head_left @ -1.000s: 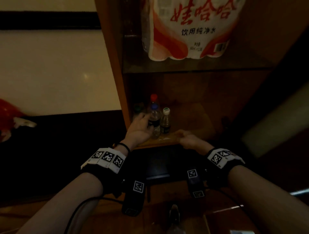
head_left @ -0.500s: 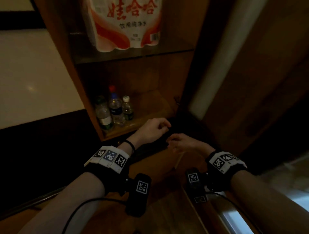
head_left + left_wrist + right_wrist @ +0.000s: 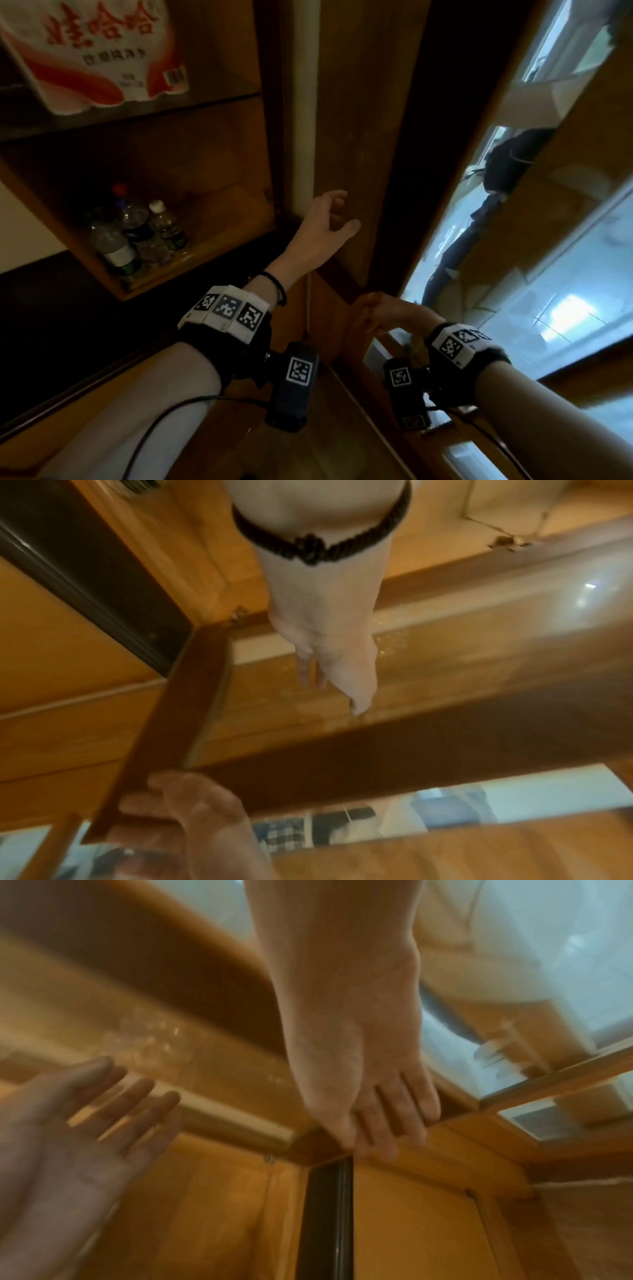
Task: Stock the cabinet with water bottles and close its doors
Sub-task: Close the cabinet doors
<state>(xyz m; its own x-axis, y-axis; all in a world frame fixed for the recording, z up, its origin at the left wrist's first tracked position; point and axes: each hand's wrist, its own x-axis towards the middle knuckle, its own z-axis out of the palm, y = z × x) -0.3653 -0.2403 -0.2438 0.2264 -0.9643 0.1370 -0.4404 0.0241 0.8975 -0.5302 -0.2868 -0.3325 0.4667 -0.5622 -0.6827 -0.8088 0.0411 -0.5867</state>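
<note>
Three water bottles [image 3: 137,233] stand together at the left of the cabinet's lower shelf [image 3: 212,240]. A red and white shrink-wrapped pack of water [image 3: 99,54] sits on the shelf above. To the right, the glass cabinet door [image 3: 359,137] stands open. My left hand [image 3: 342,212] is raised in front of the door's wooden stile with its fingers [image 3: 137,1096] spread and relaxed, holding nothing. Lower down, my right hand [image 3: 373,311] grips the bottom corner of the door frame [image 3: 164,750], with fingers [image 3: 394,1118] laid over its edge.
The door's glass pane [image 3: 513,274] reflects a bright room and a dark-clad figure. A dark band [image 3: 51,325] runs under the cabinet opening, above a wooden surface [image 3: 239,445]. A pale wall [image 3: 20,233] lies left of the cabinet.
My left hand left the bottles and rose to the right, to the door. My right hand moved off the shelf edge onto the door's bottom corner. The view swung right.
</note>
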